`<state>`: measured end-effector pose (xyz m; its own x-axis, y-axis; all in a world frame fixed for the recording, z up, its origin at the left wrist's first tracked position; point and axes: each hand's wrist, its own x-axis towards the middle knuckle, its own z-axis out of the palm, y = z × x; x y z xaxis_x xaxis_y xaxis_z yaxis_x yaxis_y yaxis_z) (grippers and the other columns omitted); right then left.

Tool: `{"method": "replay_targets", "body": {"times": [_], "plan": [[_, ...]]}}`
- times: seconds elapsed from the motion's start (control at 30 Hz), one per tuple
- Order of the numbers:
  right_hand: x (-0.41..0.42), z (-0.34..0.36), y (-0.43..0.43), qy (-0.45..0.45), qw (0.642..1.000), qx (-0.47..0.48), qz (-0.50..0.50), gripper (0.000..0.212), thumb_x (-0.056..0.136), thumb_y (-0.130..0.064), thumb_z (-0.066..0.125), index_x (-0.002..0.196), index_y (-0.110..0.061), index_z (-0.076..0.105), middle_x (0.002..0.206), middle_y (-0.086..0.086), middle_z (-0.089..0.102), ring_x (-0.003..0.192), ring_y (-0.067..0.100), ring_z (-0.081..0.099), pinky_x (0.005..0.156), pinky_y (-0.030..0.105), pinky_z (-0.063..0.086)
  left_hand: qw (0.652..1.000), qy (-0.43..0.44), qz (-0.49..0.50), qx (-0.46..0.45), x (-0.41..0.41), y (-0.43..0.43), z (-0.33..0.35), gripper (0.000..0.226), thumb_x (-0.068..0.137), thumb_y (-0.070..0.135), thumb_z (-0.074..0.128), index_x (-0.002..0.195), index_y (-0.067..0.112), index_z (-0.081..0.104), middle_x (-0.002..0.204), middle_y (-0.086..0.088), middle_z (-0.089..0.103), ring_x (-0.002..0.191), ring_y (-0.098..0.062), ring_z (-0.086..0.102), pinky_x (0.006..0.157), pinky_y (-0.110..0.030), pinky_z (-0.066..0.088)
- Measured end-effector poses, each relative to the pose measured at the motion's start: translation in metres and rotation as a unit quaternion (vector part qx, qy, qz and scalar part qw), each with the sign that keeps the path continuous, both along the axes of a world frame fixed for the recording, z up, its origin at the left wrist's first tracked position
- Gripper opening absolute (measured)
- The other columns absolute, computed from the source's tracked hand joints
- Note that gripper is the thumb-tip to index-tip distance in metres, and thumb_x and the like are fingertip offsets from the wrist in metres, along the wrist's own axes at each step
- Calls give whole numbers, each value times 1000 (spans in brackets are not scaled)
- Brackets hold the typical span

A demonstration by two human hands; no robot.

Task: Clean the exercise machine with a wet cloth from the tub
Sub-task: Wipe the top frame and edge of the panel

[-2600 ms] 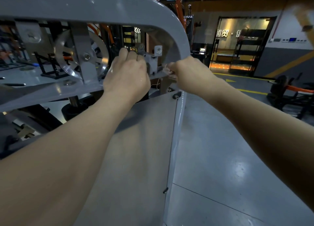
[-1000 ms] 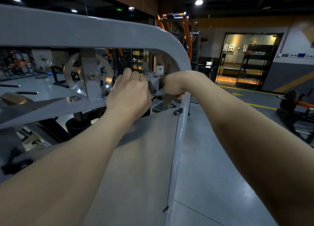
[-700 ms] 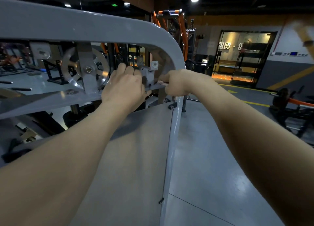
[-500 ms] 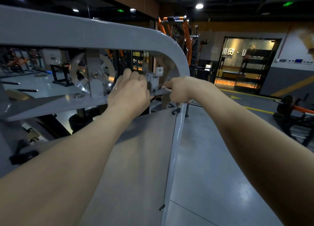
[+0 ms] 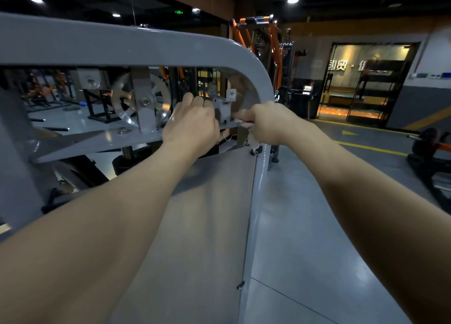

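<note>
My right grip (image 5: 266, 122) pinches the cloth (image 5: 244, 124) at the far right corner of the exercise machine (image 5: 146, 48), while my left grip (image 5: 192, 126) curls beside the bracket (image 5: 223, 111), on what I cannot tell, so I'd wipe firmly into that corner.

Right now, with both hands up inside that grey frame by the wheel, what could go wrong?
The left hand curls its fingers right beside the pulley wheel; if it turned, they could get pinched. The cloth gripped by the right hand trails frayed ends beside the bracket, so it might snag there. Both hands work at the thin edge of the plate, which could scrape knuckles.
</note>
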<state>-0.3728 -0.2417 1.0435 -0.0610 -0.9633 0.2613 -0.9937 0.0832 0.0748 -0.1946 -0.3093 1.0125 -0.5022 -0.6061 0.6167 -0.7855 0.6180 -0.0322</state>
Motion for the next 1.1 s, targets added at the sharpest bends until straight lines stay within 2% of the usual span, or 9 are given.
{"method": "replay_targets", "body": {"times": [0.13,0.23,0.43,0.53,0.7,0.8,0.9,1.03,1.1], "plan": [[3,-16,18,-54,996,-68,27,45,103,-22,51,142,-45,54,124,1,69,106,28,64,85,43,58,999,20,-42,1,3,2,1,27,100,20,41,113,2,57,119,-16,57,120,-31,41,99,-43,38],[4,-31,33,-98,988,-108,49,48,105,-32,50,151,-45,42,133,2,66,118,28,62,93,43,55,995,17,-98,-21,13,8,5,17,94,14,45,100,4,58,107,-16,60,111,-32,44,95,-45,41],[22,-44,25,-89,962,-236,107,48,103,-24,51,151,-25,48,108,5,70,102,34,56,91,44,50,988,43,-84,-122,67,28,-2,15,84,11,42,85,7,56,90,-9,57,93,-31,46,80,-43,42],[50,-44,10,-87,942,-296,134,45,98,-13,57,143,-18,58,117,12,60,105,35,55,85,41,50,985,-1,-21,-172,101,22,-8,8,84,11,53,87,6,59,93,-13,60,95,-35,48,79,-47,39],[79,-54,-15,-8,974,-173,147,47,99,-12,51,146,-11,53,144,12,52,115,37,47,103,41,38,983,-5,16,-180,132,11,-10,10,81,12,64,87,5,59,96,-16,63,100,-37,49,84,-51,42],[78,-45,-21,-3,976,-154,155,37,96,-3,50,131,-6,63,136,15,63,110,37,57,99,33,32,983,2,10,-184,132,5,-13,11,84,17,60,87,6,58,96,-15,63,100,-36,48,84,-50,41],[87,-26,-24,-21,982,-127,141,35,97,2,50,125,-7,69,120,18,71,105,36,62,93,28,42,983,24,15,-184,125,0,-14,15,84,19,57,88,5,60,97,-16,64,100,-35,47,85,-49,41],[114,7,-45,-49,997,2,68,39,105,-6,50,138,-22,63,139,1,63,127,24,58,101,25,50,981,34,31,-190,122,-6,-15,20,84,17,58,96,2,62,98,-19,64,101,-37,48,86,-50,41],[126,19,-60,-50,998,39,15,27,105,-7,49,124,-19,65,123,-1,63,112,22,59,82,15,51,979,20,36,-199,122,-7,-16,20,84,16,57,97,2,62,97,-19,63,101,-37,49,84,-49,39]]}}
